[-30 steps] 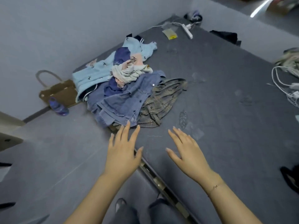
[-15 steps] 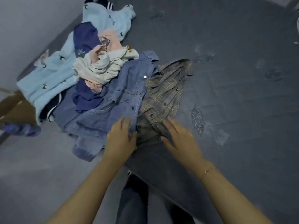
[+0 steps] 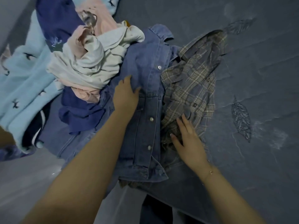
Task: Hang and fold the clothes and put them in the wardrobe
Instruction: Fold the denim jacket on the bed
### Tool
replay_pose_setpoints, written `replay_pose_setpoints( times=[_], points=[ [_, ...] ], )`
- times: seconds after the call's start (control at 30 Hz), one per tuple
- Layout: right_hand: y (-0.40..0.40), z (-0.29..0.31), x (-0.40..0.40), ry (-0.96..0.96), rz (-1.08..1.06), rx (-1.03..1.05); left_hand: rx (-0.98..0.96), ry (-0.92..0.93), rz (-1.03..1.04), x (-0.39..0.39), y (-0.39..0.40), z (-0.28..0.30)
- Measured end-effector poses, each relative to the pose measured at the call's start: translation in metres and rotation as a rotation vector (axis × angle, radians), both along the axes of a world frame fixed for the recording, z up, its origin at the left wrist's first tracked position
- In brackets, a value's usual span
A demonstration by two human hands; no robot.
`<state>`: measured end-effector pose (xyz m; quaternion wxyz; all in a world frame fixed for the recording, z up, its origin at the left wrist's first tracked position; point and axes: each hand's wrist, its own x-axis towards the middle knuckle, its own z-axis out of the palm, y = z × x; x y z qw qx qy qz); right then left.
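Grey bedding printed with faint leaf shapes covers the bed point(image 3: 242, 54) that fills the head view, and a heap of unsorted clothes sprawls across it from ten o'clock to the centre; none of it is folded or hung, so the task looks barely begun. A denim jacket point(image 3: 148, 101) with metal snaps lies at the centre, running down toward six o'clock and hanging over the bed's near edge; a grey plaid shirt point(image 3: 194, 81) lies just beside it at two o'clock, partly tucked under the denim. Toward ten o'clock sit a cream top point(image 3: 90, 62), a pink garment point(image 3: 100, 21), a navy garment point(image 3: 56, 18) and a pale blue bird-print garment point(image 3: 24, 81).

The left hand point(image 3: 125, 96) rests on the jacket's chest, its grip loose, fingers spread flat on the denim rather than closed round it; the right hand point(image 3: 187, 139) lies on the plaid shirt's lower part, fingers straight, pressing the cloth and pinching nothing.

My reading is that the step in hand is choosing the first garment; the next move calls for closing a grip on one piece, probably the jacket since it lies on top, and lifting it free without dragging the shirt along.
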<state>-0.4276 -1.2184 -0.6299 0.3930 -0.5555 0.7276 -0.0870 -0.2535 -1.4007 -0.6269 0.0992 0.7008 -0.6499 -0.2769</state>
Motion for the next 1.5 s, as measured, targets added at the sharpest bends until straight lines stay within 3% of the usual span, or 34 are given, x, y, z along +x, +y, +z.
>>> replay_pose_setpoints(
  times=[0.13,0.23,0.3,0.4,0.47,0.6,0.73,0.8,0.97,1.07,1.2,1.3,1.4,1.5],
  points=[
    [-0.003,0.011,-0.001,0.046,0.013,0.052,-0.104,0.204,0.102,0.019,0.000,0.015],
    [-0.009,0.031,0.000,0.034,0.027,0.030,-0.114,0.313,0.058,0.036,0.010,0.040],
    [-0.018,0.048,0.005,-0.133,-0.108,-0.012,-0.109,0.348,0.025,0.043,0.022,0.058],
    [-0.044,0.074,0.013,-0.482,-0.509,-0.022,-0.075,0.446,-0.050,0.042,0.047,0.084],
    [-0.065,0.088,0.015,-0.592,-0.683,0.008,-0.003,0.486,-0.116,0.034,0.070,0.096],
    [-0.094,0.100,0.012,-0.885,-0.786,0.141,0.081,0.550,-0.268,0.008,0.118,0.109],
    [-0.090,0.097,0.012,-0.896,-0.976,0.055,0.157,0.558,-0.244,0.000,0.144,0.109],
    [-0.075,0.094,0.009,-0.989,-1.037,0.014,0.181,0.589,-0.256,0.002,0.149,0.111],
    [-0.020,0.097,-0.012,-1.155,-0.983,-0.017,0.422,0.720,-0.309,-0.003,0.142,0.129],
    [0.024,0.098,-0.032,-1.136,-0.959,0.000,0.191,0.601,-0.272,-0.021,0.116,0.135],
    [0.086,0.092,-0.074,-1.109,-1.039,-0.019,-0.085,0.082,-0.338,-0.051,0.086,0.127],
    [0.127,0.085,-0.111,-1.084,-1.110,-0.031,0.124,-0.161,-0.456,-0.076,0.098,0.100],
    [0.163,0.069,-0.142,-0.977,-1.211,-0.001,0.360,-0.137,-0.542,-0.096,0.135,0.069],
    [0.178,0.046,-0.161,-0.726,-1.282,0.081,0.454,-0.154,-0.655,-0.111,0.173,0.043]
  ],
)
